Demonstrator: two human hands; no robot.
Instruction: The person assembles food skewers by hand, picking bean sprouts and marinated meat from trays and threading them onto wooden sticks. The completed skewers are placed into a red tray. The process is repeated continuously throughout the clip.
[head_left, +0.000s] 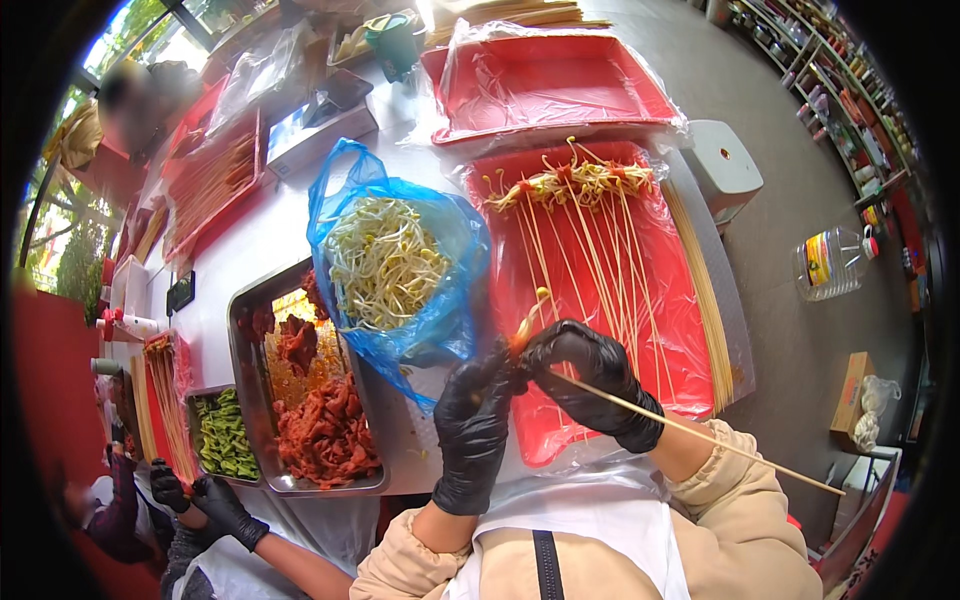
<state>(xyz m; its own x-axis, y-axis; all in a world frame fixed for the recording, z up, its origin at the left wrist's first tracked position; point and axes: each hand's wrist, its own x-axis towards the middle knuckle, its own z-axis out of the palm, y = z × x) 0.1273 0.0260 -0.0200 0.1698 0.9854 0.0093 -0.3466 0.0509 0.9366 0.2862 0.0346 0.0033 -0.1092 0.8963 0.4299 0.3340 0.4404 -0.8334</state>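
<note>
My left hand (471, 431), in a black glove, pinches a small bundle of bean sprouts (534, 311) wrapped in a strip of red meat (517, 342). A bamboo skewer (697, 431) passes through the fingers of my right hand (596, 379), also gloved in black, and its free end slants down to the right. Whether its tip is inside the bundle is hidden by the fingers. Beneath both hands lies a plastic-lined red tray (660, 300). Several finished skewers (592, 247) rest in it, their sprout-and-meat ends (574, 184) along the far side.
Left of the tray sits a blue plastic bag (442, 330) of bean sprouts (386, 262). Past it are a steel pan (247, 360) of red meat slices (326, 435) and a tray of green vegetables (225, 435). Bare skewers (701, 300) line the right edge. A co-worker's gloved hands (225, 506) work at lower left.
</note>
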